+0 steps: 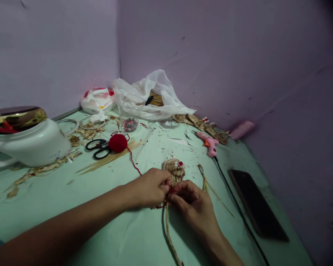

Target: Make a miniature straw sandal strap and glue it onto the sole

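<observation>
Both hands meet at a small woven straw piece (174, 169) lying on the table, with a red bead and white bits on its upper part. My left hand (155, 187) is closed, pinching red yarn at the lower end of the piece. Facing it, my right hand (195, 201) pinches the same red yarn (171, 190) between thumb and fingertips. From the left hand the yarn runs up to a red yarn ball (118, 143). A braided straw cord (168, 229) hangs down from between the hands toward the near edge.
Black-handled scissors (101, 152) lie beside the yarn ball. At right are a pink glue gun (208, 142) with its black cable and a dark phone (257, 205). A white pot (36, 144), a bead cup (130, 123), a wipes pack (96, 100) and a plastic bag (133, 98) stand farther back.
</observation>
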`<action>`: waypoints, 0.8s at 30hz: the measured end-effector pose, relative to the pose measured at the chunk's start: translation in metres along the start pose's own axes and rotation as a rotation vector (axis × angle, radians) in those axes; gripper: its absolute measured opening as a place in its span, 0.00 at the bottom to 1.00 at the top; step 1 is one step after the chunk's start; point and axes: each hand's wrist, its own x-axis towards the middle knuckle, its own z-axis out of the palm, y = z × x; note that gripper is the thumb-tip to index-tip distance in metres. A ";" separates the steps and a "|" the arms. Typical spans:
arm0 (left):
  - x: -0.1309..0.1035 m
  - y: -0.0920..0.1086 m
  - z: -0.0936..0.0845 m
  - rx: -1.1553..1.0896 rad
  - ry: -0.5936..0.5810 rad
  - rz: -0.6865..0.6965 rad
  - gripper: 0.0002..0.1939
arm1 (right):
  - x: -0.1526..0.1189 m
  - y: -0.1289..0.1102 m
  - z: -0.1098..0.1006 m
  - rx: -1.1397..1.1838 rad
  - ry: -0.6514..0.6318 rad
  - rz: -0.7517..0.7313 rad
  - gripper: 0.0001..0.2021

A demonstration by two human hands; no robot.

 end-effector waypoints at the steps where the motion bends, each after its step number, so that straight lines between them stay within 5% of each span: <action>1: -0.001 0.001 -0.001 -0.041 -0.021 -0.022 0.04 | 0.001 0.000 0.000 -0.022 0.004 -0.011 0.03; 6: -0.004 0.005 -0.004 -0.198 -0.073 -0.027 0.02 | 0.003 0.000 0.002 -0.232 0.028 -0.076 0.02; 10: -0.011 0.006 -0.006 -0.071 -0.072 0.031 0.02 | 0.003 -0.002 0.003 -0.345 0.051 -0.076 0.03; 24: -0.011 0.001 -0.005 0.045 0.010 0.047 0.04 | -0.002 -0.011 -0.001 -0.349 -0.018 -0.093 0.07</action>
